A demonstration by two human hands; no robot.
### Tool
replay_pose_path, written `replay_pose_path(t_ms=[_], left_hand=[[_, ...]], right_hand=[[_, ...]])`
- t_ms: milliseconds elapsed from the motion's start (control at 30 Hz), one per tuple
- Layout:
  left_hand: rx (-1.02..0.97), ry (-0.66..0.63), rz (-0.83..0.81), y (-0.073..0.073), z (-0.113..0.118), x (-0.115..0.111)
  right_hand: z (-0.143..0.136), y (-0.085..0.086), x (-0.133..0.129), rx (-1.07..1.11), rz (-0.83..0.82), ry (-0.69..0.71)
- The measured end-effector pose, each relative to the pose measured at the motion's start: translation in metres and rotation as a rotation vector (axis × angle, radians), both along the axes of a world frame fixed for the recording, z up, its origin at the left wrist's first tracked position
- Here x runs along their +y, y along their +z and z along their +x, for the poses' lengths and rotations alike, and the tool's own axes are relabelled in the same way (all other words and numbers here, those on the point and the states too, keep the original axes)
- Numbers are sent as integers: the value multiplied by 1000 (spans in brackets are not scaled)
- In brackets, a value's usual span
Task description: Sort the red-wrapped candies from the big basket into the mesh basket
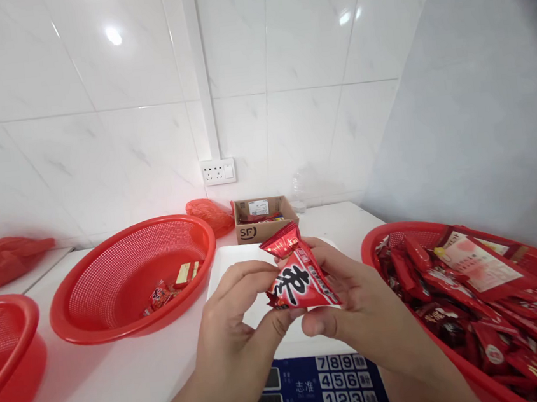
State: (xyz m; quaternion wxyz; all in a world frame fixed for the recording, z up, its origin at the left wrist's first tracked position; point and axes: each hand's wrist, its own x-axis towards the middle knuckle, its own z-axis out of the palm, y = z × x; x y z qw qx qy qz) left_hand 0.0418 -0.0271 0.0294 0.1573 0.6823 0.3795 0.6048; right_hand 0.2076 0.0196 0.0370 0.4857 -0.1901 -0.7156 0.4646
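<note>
Red snack packets with large black lettering are held between my two hands above a digital scale. My left hand pinches their left side between thumb and fingers. On the right, my right hand is curled around the other side, its thumb under the lower edge. At least two wrappers seem to overlap there; the exact number is hidden. Below them lies the scale's white pan, largely covered by my hands. The scale's blue keypad panel shows nearer to me.
A red basket with a few packets stands left, another red basket beyond it. On the right, a red basket is heaped with red packets. Against the wall are a cardboard box, red plastic bags and a clear bottle.
</note>
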Motion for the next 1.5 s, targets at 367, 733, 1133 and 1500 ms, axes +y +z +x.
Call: replay_pose_path(t_ms=[367, 733, 1133, 1500], left_hand=[[99, 16, 110, 1, -2, -2], [89, -9, 92, -2, -1, -2], [183, 71, 169, 0, 1, -4], [147, 34, 117, 1, 3, -4]], right_hand=[[1, -2, -1, -4, 115, -26], [-2, 4, -4, 33, 73, -72], [1, -4, -3, 43, 142, -88], [1, -2, -4, 61, 188, -135]])
